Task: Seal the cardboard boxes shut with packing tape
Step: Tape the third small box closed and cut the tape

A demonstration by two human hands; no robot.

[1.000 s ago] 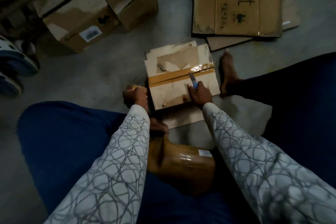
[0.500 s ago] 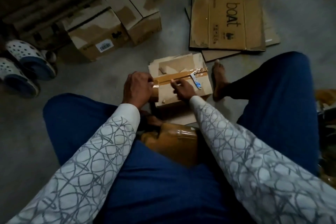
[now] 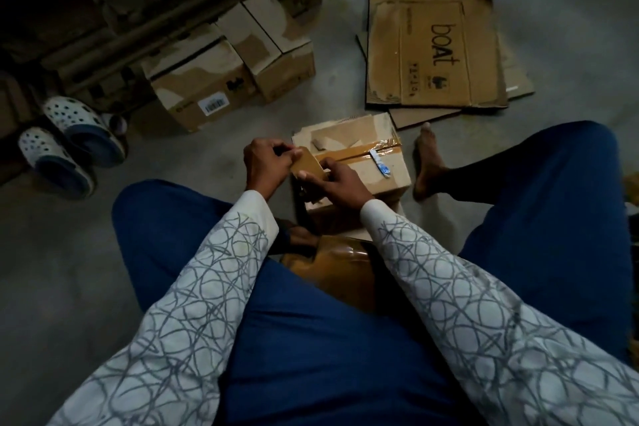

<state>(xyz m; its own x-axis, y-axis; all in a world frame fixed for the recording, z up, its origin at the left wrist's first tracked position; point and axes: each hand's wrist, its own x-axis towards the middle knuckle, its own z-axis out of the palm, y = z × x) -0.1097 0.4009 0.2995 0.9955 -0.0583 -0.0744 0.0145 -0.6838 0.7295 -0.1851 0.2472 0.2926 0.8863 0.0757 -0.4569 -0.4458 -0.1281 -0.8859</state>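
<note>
A storeroom floor: bare concrete (image 3: 86,287), stacked cardboard boxes (image 3: 221,76), flattened cartons (image 3: 432,55).

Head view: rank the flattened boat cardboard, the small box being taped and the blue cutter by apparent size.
1. flattened boat cardboard, largest though farther off
2. small box
3. blue cutter

- Centre of frame: a person's left grip (image 3: 268,162) and right grip (image 3: 340,181) hold a brown tape roll (image 3: 307,164) at the left edge of a small cardboard box (image 3: 390,178).
- A brown tape strip (image 3: 356,153) crosses the box top; a blue-and-white tool (image 3: 380,166) lies on it.
</note>
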